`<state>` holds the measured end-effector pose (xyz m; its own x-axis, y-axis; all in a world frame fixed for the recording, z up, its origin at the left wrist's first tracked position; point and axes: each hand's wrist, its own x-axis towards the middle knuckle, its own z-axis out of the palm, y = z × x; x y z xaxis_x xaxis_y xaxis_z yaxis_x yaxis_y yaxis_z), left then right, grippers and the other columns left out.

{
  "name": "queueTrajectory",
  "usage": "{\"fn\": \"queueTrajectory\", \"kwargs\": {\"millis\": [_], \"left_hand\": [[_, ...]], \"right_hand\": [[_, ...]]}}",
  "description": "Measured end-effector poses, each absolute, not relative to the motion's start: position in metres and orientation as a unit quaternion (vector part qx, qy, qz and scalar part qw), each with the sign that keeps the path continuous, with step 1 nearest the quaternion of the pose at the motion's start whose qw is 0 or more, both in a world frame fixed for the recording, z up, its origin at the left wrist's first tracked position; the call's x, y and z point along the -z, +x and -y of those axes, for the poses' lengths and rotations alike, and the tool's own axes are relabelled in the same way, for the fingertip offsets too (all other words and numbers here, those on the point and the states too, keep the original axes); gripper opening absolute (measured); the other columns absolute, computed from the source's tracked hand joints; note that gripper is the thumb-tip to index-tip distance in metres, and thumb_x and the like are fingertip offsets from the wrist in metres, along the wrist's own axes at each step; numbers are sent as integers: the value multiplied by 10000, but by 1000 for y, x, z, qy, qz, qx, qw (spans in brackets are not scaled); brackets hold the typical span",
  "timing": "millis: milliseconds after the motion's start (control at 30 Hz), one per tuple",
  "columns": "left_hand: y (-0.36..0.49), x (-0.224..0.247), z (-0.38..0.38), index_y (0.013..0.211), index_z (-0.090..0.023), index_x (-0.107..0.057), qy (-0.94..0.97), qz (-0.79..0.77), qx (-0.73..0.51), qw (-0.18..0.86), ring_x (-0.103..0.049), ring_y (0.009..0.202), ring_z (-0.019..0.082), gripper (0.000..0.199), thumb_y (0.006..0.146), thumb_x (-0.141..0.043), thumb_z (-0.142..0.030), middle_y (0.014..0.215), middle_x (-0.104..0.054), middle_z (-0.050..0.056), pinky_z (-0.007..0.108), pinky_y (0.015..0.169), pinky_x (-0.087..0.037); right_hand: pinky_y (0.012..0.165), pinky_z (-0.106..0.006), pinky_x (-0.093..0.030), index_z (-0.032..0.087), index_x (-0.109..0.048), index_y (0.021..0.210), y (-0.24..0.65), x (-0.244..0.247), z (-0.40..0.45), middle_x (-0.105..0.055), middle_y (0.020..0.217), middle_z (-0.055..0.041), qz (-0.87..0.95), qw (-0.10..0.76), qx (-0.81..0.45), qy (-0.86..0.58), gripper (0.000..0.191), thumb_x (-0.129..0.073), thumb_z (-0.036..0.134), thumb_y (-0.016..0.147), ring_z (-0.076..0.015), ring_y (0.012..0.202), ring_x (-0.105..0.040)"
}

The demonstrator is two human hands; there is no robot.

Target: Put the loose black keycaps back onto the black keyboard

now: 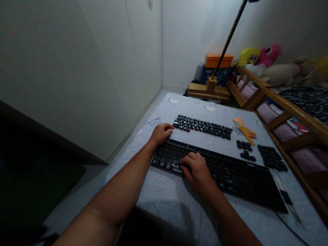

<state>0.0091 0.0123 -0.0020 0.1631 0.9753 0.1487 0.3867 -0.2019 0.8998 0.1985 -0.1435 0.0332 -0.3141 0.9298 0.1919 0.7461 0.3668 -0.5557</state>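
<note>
A black keyboard (222,171) lies slantwise on the cloth-covered table, most of its keycaps off and the round key seats bare. A few keycaps (162,164) and a long space bar (177,169) sit along its near left edge. My right hand (196,169) rests over the keyboard beside the space bar, thumb and fingers pinched at a key position; what is between them is hidden. Beyond the keyboard, loose black keycaps (202,125) stand in rows. My left hand (161,133) is at the left end of these rows, fingers bent together, fingertips close to the end keycaps.
Smaller groups of keycaps (244,146) and a block of number-pad keycaps (272,157) lie to the right. An orange-yellow tool on a cloth (244,130) is behind them. Tweezer-like metal tools (285,194) and a cable (289,225) lie at right. A wooden bed rail (287,99) borders the table.
</note>
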Motion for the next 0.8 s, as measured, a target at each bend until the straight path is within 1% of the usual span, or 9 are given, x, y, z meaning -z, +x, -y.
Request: {"fn": "queueTrajectory", "kwargs": {"millis": [167, 333, 600, 800], "left_hand": [[8, 4, -13, 900, -155, -717, 666, -510, -397, 374, -623, 709, 156, 269, 718, -565, -283, 749, -693, 17, 260, 682, -471], [8, 7, -14, 903, -156, -715, 663, -508, -401, 377, -616, 695, 152, 264, 717, -569, -275, 753, -692, 14, 259, 670, -470], [9, 3, -12, 900, -152, -711, 658, -510, -401, 382, -613, 697, 153, 266, 717, -569, -282, 747, -689, 16, 262, 674, -465], [9, 0, -10, 901, -143, -711, 657, -513, -398, 383, -610, 687, 153, 274, 716, -560, -278, 730, -680, 18, 266, 666, -453]], "right_hand": [[836, -355, -358, 211, -661, 891, 199, -32, 142, -629, 915, -34, 794, 235, -182, -531, 117, -618, 108, 855, -210, 933, -516], [840, -362, -359, 207, -678, 946, 197, -33, 143, -639, 942, -49, 794, 226, -175, -536, 153, -609, 103, 859, -223, 950, -522], [828, -348, -351, 211, -668, 918, 197, -35, 144, -634, 932, -46, 794, 231, -176, -534, 129, -584, 125, 873, -217, 935, -516], [802, -351, -331, 224, -687, 864, 193, -32, 141, -634, 888, -44, 794, 215, -140, -551, 150, -565, 150, 909, -219, 900, -511]]}}
